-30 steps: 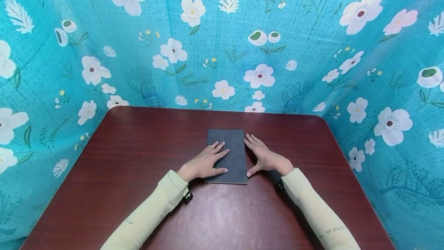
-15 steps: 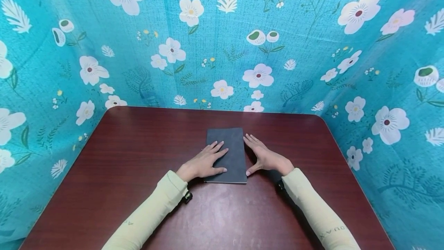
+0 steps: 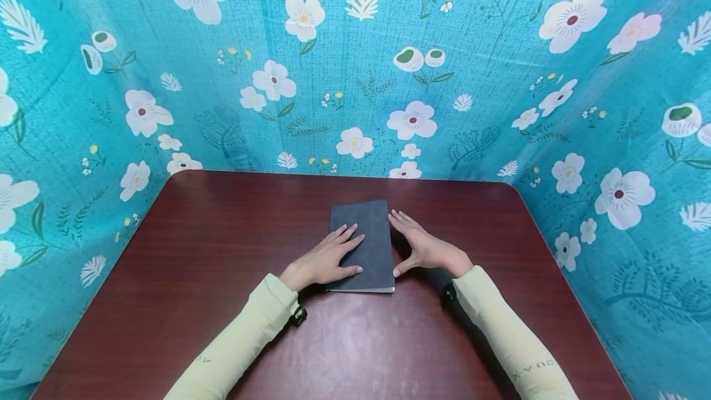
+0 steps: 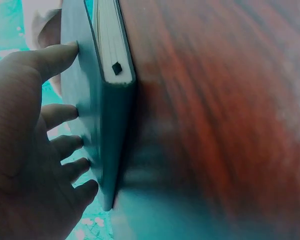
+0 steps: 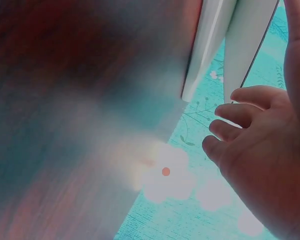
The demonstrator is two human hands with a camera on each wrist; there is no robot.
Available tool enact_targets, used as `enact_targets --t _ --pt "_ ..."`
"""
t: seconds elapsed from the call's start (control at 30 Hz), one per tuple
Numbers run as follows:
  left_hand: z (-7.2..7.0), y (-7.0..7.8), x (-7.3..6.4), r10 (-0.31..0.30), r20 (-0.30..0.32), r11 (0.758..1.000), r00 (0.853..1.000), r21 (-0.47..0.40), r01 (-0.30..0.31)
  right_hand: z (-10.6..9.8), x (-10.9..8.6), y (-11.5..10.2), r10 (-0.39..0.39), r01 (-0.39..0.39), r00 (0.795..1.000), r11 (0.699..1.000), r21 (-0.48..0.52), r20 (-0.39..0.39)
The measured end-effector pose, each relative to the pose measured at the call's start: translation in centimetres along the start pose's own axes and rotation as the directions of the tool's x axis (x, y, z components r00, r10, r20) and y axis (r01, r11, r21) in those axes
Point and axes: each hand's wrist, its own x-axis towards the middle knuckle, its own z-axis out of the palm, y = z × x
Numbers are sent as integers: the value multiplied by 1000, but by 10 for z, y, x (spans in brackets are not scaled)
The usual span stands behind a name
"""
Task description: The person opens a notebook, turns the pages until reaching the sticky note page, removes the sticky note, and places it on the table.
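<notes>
One splayed left hand (image 3: 330, 259) — on notebook (image 3: 375, 236)

A reddish-brown table (image 3: 233, 233) bears a dark notebook (image 3: 372, 252).

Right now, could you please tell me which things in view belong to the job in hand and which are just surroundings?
In the job:
Dark notebook, cover partly raised
Left hand, resting on it
Right hand, at its raised edge

Surroundings:
Brown table, under the notebook
Floral curtain, behind the table
</notes>
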Motion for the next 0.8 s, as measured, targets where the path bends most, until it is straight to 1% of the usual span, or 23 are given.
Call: enact_targets --t 0.1,0.2,0.33,0.57,0.63,0.8 --pt "-2 0 -1 6 -5 1000 1000 -10 -6 -3 0 -2 -23 23 1000 999 40 -11" --pt "-3 0 -2 11 -16 1000 1000 -23 -11 -5 0 -3 -45 46 999 997 59 -25" --pt "-3 0 -3 14 -20 999 1000 -30 -15 -6 0 -3 -55 56 998 997 53 -29" --pt "-3 0 -5 20 -30 999 999 -48 -21 -9 0 -9 -48 50 998 996 67 -28" --pt "-4 -1 -5 24 -41 998 999 -60 -26 -11 1 -10 -54 57 998 996 68 -35" --pt "-5 -2 -7 18 -44 995 999 -98 -22 -14 2 -14 -82 85 995 994 68 -52"
